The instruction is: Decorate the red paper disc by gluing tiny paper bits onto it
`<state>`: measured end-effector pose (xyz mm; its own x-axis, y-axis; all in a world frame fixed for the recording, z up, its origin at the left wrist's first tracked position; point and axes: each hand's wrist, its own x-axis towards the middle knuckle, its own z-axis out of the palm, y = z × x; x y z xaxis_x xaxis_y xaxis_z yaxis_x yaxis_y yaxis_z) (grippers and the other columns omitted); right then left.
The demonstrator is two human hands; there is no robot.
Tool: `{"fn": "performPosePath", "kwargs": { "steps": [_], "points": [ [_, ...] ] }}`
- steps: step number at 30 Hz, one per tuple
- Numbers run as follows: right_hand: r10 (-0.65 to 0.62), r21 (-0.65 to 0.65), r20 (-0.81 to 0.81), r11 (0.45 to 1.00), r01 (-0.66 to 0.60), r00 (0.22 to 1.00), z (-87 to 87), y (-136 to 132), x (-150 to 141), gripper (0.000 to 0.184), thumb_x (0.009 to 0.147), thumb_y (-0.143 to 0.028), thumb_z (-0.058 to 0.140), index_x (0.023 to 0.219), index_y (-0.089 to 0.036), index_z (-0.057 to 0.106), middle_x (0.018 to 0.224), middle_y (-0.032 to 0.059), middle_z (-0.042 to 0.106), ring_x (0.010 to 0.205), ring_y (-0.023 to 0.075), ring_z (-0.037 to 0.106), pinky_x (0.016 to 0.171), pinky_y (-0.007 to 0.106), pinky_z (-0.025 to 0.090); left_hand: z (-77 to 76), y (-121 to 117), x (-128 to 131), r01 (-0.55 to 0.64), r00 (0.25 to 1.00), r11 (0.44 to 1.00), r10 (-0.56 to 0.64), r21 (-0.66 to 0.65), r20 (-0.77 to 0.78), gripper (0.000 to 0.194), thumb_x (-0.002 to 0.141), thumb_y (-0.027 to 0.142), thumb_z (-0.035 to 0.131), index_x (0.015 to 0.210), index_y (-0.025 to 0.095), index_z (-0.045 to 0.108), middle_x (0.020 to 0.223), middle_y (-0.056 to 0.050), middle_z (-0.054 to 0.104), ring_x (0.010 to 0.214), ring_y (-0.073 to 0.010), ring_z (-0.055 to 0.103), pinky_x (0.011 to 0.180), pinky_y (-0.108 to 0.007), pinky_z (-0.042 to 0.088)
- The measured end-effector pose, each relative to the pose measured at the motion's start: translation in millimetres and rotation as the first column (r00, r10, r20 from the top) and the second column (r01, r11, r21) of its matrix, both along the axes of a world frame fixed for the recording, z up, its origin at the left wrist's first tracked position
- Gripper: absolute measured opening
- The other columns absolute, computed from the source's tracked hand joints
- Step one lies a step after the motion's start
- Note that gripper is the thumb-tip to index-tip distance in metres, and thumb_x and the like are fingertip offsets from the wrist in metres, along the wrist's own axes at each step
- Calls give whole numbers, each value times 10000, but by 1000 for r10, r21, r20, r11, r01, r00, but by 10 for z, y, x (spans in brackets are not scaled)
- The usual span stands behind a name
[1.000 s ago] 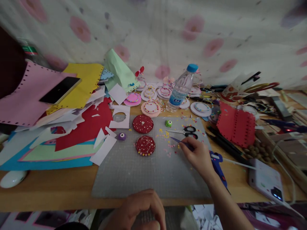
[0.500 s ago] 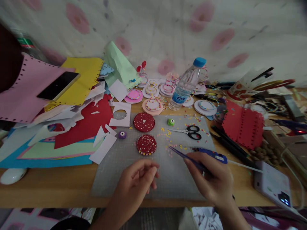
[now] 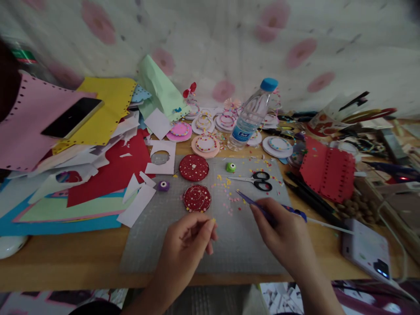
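My left hand (image 3: 193, 240) is closed in a pinch, with a tiny yellow paper piece (image 3: 213, 221) at the thumb tip. My right hand (image 3: 282, 232) grips blue tweezers (image 3: 251, 201), whose tips point at small pink and yellow paper cutouts (image 3: 234, 200) on the grey cutting mat (image 3: 229, 249). Just beyond my left hand lies a dark red starry disc (image 3: 197, 198) with small star cutouts along its near edge. A second dark red disc (image 3: 194, 168) lies behind it. A blue glue gun (image 3: 295, 211) is partly hidden behind my right hand.
Black-handled scissors (image 3: 257, 180), a green punch (image 3: 230, 166) and a purple punch (image 3: 163, 186) lie on the mat. Behind stand a water bottle (image 3: 251, 116) and several decorated paper hats (image 3: 205, 145). Coloured paper (image 3: 108, 175) is piled left; a phone (image 3: 365, 249) lies right.
The tweezers' tips have shifted slightly up and right over the cutouts. A yellow piece now shows at my left thumb tip. The whole view has slid a little to the left.
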<state>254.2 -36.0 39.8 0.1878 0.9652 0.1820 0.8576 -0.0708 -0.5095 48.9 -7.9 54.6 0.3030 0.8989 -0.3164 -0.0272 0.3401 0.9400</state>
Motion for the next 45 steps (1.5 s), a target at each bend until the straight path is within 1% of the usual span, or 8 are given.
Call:
{"fn": "performPosePath", "kwargs": {
  "steps": [4, 8, 19, 22, 25, 30, 37, 45],
  "points": [
    [15, -297, 30, 955, -5, 999, -226, 229, 7, 355, 969, -370, 385, 798, -198, 644, 669, 65, 708, 634, 221, 688, 542, 275, 382, -142, -99, -96, 5, 1000, 995, -6, -96, -5, 295, 851, 434, 615, 772, 150, 634, 687, -15, 630, 522, -76, 540, 453, -167, 372],
    [-51, -456, 294, 870, 187, 954, -291, 311, -98, 337, 1000, -333, 366, 878, -181, 641, 754, 115, 736, 699, 262, 710, 521, 284, 291, -244, -187, -130, 0, 1000, 985, -1, -173, -4, 347, 816, 487, 640, 745, 148, 626, 672, -16, 625, 529, -84, 537, 471, -180, 382],
    [-7, -546, 419, 797, 259, 908, -159, 228, -98, 307, 992, -324, 398, 922, -180, 659, 760, 124, 740, 662, 263, 704, 497, 278, 238, -289, -208, -129, 18, 1000, 984, -17, -176, 10, 317, 816, 465, 639, 763, 153, 626, 669, -12, 626, 558, -95, 546, 507, -196, 393],
    [-84, -435, 314, 872, 222, 946, -176, 185, -34, 306, 965, -301, 420, 834, -171, 665, 695, 104, 715, 606, 223, 672, 499, 261, 300, -287, -220, -132, 21, 1000, 985, -19, -170, 13, 307, 825, 452, 633, 755, 153, 619, 670, -11, 628, 558, -94, 546, 509, -195, 397],
    [-112, -190, -33, 976, 104, 993, -144, 99, -1, 340, 943, -391, 433, 814, -170, 657, 591, 38, 644, 510, 160, 592, 481, 237, 352, -266, -225, -119, 24, 1000, 986, -22, -166, 11, 295, 832, 434, 629, 748, 152, 620, 670, -14, 632, 560, -94, 550, 503, -191, 395],
    [67, 25, -477, 998, -63, 877, 27, -100, -125, 266, 876, -408, 583, 803, -184, 706, 601, 7, 650, 505, 124, 581, 442, 192, 403, -153, -166, -67, -37, 999, 992, 41, -117, 30, 236, 827, 376, 644, 746, 154, 637, 659, -14, 649, 541, -87, 551, 473, -174, 392],
    [113, 40, -485, 993, -107, 867, 291, -276, -269, 147, 816, -283, 664, 716, -209, 743, 565, -8, 686, 409, 101, 560, 373, 157, 406, 72, -107, -64, -96, 995, 992, 94, 84, 27, 146, 866, 268, 606, 779, 177, 681, 688, -5, 685, 561, -77, 576, 489, -150, 437],
    [198, 50, -409, 980, -195, 891, 332, -291, -288, 138, 846, -262, 638, 763, -204, 732, 678, 15, 739, 535, 132, 667, 431, 149, 473, 113, -159, -99, -41, 997, 980, 53, 193, -58, 154, 900, 237, 579, 800, 207, 693, 713, 13, 692, 590, -77, 593, 527, -143, 467]
  ]
}}
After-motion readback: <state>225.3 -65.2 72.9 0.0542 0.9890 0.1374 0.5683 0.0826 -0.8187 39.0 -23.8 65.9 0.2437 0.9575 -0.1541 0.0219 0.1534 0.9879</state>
